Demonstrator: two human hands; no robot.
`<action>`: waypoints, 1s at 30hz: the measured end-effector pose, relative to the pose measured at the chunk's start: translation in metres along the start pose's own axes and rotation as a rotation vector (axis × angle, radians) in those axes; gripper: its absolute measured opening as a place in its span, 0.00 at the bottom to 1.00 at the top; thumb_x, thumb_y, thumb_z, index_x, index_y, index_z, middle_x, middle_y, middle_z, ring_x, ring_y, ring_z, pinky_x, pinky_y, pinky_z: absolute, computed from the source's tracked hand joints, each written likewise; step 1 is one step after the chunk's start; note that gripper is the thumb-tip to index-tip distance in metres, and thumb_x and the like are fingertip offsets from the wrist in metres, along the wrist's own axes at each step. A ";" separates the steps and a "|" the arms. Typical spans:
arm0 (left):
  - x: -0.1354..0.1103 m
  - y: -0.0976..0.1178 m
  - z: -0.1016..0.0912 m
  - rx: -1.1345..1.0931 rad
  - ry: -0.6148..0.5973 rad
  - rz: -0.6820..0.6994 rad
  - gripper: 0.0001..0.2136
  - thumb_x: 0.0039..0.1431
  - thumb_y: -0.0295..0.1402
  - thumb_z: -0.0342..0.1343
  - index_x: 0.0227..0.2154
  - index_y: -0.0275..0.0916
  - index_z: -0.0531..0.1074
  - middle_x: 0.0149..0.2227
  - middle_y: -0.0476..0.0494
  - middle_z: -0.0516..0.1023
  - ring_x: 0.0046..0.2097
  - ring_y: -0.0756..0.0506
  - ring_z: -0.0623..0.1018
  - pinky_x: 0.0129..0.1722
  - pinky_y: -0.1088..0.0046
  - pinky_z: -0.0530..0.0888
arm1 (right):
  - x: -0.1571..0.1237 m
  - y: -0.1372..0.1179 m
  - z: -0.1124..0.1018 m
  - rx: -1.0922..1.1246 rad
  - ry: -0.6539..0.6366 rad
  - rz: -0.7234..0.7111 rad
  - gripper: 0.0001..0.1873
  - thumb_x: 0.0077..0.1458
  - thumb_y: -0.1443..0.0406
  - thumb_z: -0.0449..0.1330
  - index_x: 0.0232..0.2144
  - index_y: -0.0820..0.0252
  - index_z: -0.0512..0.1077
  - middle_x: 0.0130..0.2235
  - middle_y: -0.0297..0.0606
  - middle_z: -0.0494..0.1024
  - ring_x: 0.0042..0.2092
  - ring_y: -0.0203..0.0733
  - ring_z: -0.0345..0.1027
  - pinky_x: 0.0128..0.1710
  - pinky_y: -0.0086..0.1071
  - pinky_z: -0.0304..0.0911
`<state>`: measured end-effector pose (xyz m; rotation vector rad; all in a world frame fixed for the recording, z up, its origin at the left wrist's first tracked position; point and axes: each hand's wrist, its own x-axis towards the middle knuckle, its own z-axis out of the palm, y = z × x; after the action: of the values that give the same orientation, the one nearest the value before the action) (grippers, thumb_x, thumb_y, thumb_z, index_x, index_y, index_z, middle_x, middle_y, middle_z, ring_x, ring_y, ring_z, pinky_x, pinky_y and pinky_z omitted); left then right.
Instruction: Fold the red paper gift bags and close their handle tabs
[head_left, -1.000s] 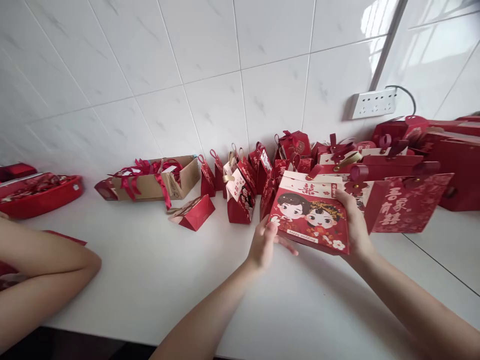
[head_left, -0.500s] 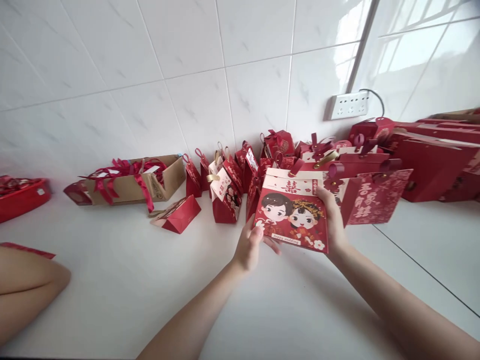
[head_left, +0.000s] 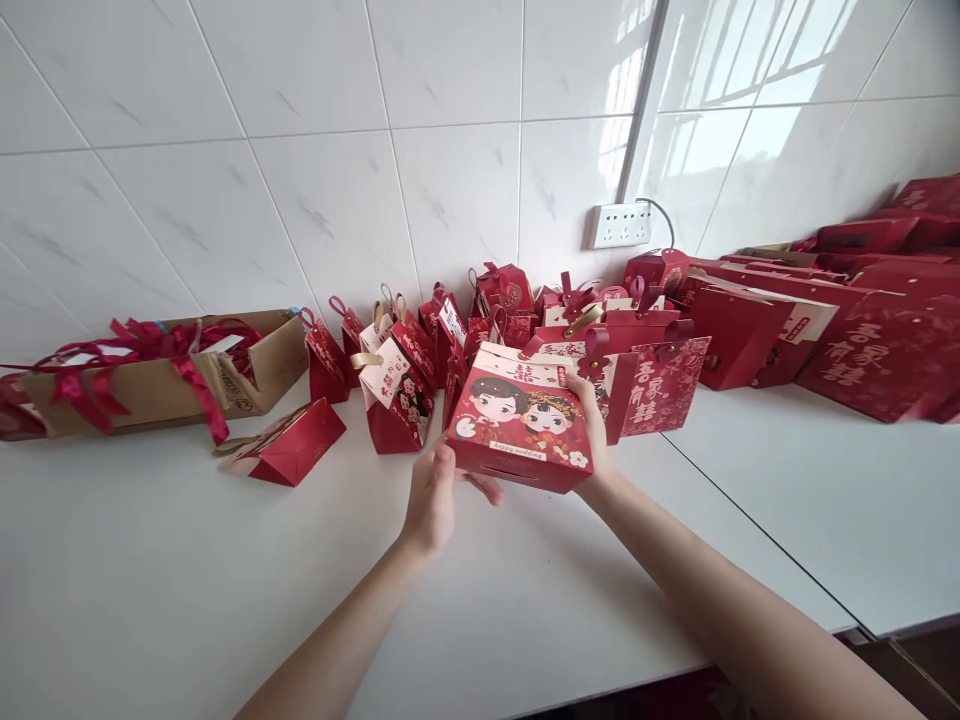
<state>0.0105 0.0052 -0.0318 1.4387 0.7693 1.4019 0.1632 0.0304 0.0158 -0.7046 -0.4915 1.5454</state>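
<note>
I hold a red paper gift box printed with a cartoon bride and groom, a little above the white counter. My left hand grips its lower left corner, fingers curled under the bottom. On the box's right side my right hand has its fingers wrapped round the edge. The box is tilted with its printed face toward me. Just behind it stands a crowd of small red gift boxes with ribbon handles.
A cardboard box full of red ribbons lies at the left, with a tipped red box in front of it. Large red bags line the right wall below a white power strip. The counter's edge drops off at the lower right.
The view has swung right, so everything sits further left in frame. Another person's arm at the left has left the view. The box has tilted, its bottom side now showing.
</note>
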 end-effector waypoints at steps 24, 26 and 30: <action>-0.002 -0.001 0.000 0.020 0.117 0.160 0.37 0.41 0.58 0.65 0.51 0.42 0.64 0.46 0.38 0.75 0.45 0.39 0.77 0.45 0.63 0.75 | 0.014 0.006 -0.015 -0.088 -0.098 -0.267 0.19 0.39 0.53 0.68 0.34 0.53 0.71 0.35 0.32 0.82 0.40 0.49 0.77 0.37 0.40 0.73; -0.002 -0.001 0.000 0.053 0.094 0.148 0.35 0.42 0.55 0.65 0.50 0.42 0.64 0.40 0.42 0.75 0.41 0.42 0.77 0.44 0.63 0.74 | 0.017 0.007 -0.016 -0.069 -0.090 -0.285 0.18 0.39 0.54 0.68 0.34 0.53 0.72 0.35 0.31 0.81 0.40 0.47 0.77 0.38 0.39 0.73; -0.002 -0.001 0.001 0.022 0.091 0.144 0.32 0.43 0.55 0.65 0.47 0.42 0.66 0.41 0.42 0.75 0.42 0.41 0.77 0.44 0.64 0.74 | 0.015 0.003 -0.015 -0.069 -0.084 -0.284 0.17 0.40 0.55 0.67 0.33 0.53 0.71 0.34 0.31 0.81 0.40 0.48 0.77 0.37 0.39 0.73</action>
<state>0.0112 0.0033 -0.0332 1.4800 0.7522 1.5823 0.1714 0.0431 0.0013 -0.5960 -0.6802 1.2996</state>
